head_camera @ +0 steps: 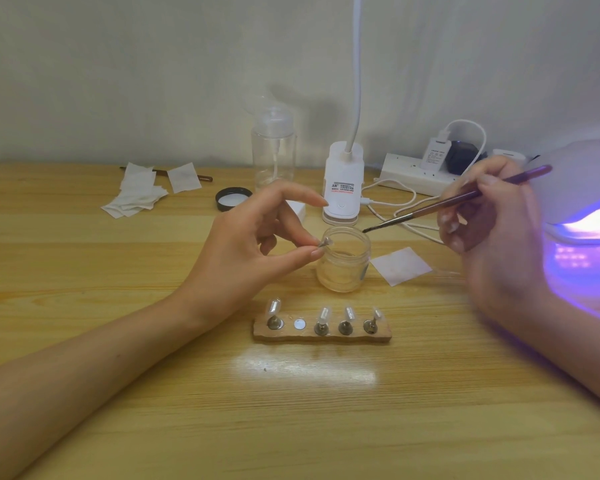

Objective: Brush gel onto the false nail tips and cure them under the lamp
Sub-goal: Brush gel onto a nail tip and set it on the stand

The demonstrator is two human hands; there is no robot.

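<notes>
My left hand (253, 237) pinches a small metal stand with a nail tip (325, 242) between thumb and fingers, just left of the open gel jar (343, 263). My right hand (492, 216) holds a reddish brush (458, 199) like a pen; its bristles hover over the jar's rim. Below the jar lies a wooden holder (323, 336) carrying several clear nail tips on stands, with one empty magnetic spot (300, 324). The white curing lamp (582, 209) glows purple at the right edge.
A clip-on desk lamp (342, 188), a clear pump bottle (273, 150), a black jar lid (233, 198), white wipes (142, 192), another wipe (400, 265) beside the jar, and a power strip (423, 173) with cables stand behind.
</notes>
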